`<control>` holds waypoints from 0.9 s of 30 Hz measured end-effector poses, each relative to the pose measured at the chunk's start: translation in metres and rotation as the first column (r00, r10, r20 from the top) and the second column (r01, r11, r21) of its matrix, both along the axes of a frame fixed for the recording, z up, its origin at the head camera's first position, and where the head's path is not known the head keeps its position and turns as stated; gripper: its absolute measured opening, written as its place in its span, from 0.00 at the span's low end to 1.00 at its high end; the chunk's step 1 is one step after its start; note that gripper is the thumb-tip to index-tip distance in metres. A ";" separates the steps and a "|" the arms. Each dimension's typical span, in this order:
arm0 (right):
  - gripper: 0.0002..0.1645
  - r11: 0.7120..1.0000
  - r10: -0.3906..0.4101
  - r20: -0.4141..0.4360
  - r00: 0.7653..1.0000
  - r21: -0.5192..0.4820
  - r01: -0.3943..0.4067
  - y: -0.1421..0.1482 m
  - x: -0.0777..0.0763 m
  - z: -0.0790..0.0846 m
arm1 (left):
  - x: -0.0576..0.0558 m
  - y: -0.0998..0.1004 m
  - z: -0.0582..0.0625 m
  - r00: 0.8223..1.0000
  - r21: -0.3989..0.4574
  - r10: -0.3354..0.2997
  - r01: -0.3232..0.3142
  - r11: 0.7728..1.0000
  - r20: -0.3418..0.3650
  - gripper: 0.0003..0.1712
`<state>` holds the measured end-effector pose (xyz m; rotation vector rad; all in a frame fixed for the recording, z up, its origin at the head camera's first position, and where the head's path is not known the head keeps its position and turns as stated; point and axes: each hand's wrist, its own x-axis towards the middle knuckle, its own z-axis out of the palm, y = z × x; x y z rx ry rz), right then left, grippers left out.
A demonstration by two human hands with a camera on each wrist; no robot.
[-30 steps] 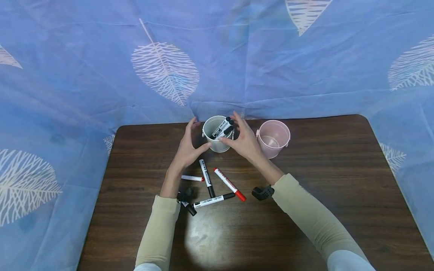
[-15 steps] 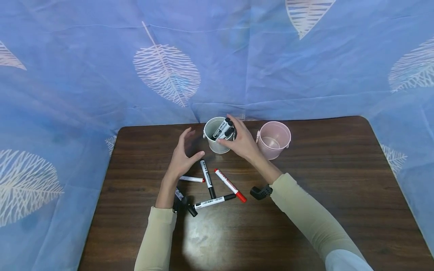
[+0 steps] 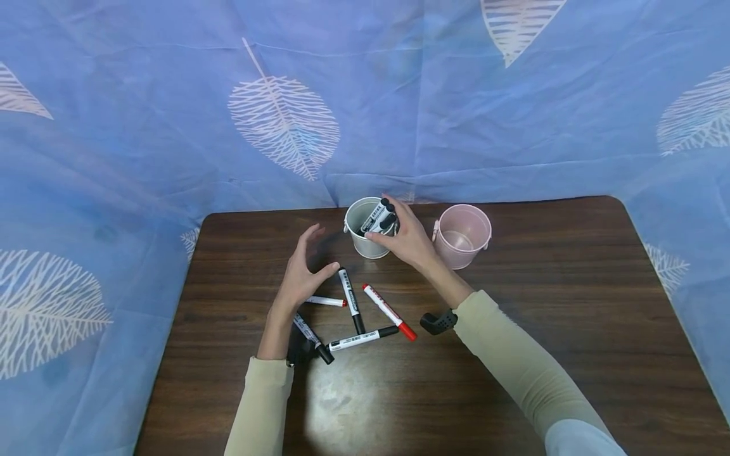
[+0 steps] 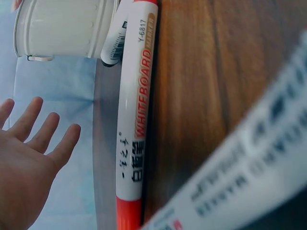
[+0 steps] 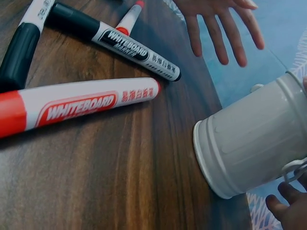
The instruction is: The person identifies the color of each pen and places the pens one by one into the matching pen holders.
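Observation:
A small white bucket (image 3: 369, 249) stands near the table's back edge with black-capped whiteboard markers (image 3: 375, 215) leaning inside it. My right hand (image 3: 409, 242) grips the bucket's right side at the rim, thumb in front and fingers behind. In the right wrist view, fingertips (image 5: 288, 206) appear beside the bucket's handle. My left hand (image 3: 299, 275) hovers left of the bucket, apart from it, fingers spread and holding nothing. Below it lie a red-tipped marker (image 3: 327, 301) and a black-capped marker (image 3: 310, 337), each partly covered by the arm or hand.
To the right stands a pink bucket (image 3: 458, 253) with no markers visible inside. Loose on the table (image 3: 513, 316) lie an upright-pointing black marker (image 3: 350, 297), a red-capped marker (image 3: 389, 311) and a crosswise black marker (image 3: 362, 339). A blue leaf-patterned cloth (image 3: 376, 126) hangs behind.
My left hand has drawn away from the white bucket, leftward and toward me. My right hand has closed in on the rim and stays there.

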<state>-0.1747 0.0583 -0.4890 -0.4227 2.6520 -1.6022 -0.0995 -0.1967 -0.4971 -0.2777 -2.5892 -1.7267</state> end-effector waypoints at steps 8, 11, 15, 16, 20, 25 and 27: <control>0.51 0.999 0.037 -0.034 0.999 0.010 -0.037 0.002 0.000 -0.005 | 0.009 -0.010 -0.007 0.999 -0.015 0.032 -0.032 0.999 0.007 0.49; 0.50 0.999 0.036 -0.039 0.999 0.010 -0.035 0.002 -0.001 -0.005 | 0.011 -0.011 -0.007 0.999 -0.014 0.040 -0.040 0.999 0.005 0.49; 0.51 0.999 0.042 -0.039 0.998 0.007 -0.042 0.003 -0.002 -0.005 | 0.014 -0.014 -0.006 0.998 -0.019 0.054 -0.054 0.998 0.010 0.49; 0.51 0.999 0.046 -0.035 0.998 0.004 -0.046 0.003 -0.002 -0.005 | 0.014 -0.015 -0.006 0.998 -0.020 0.057 -0.057 0.998 0.011 0.49; 0.51 0.999 0.052 -0.010 0.999 -0.002 -0.052 0.004 -0.001 -0.004 | 0.019 -0.020 -0.005 0.997 -0.023 0.071 -0.071 0.997 0.023 0.52; 0.51 0.998 0.056 0.008 0.998 0.002 -0.056 0.004 -0.001 -0.005 | 0.031 -0.022 0.007 0.998 -0.003 0.069 -0.069 0.998 0.007 0.51; 0.52 0.998 0.060 0.011 0.998 -0.008 -0.060 0.003 -0.001 -0.005 | 0.038 -0.022 0.016 0.998 0.007 0.064 -0.064 0.998 -0.009 0.49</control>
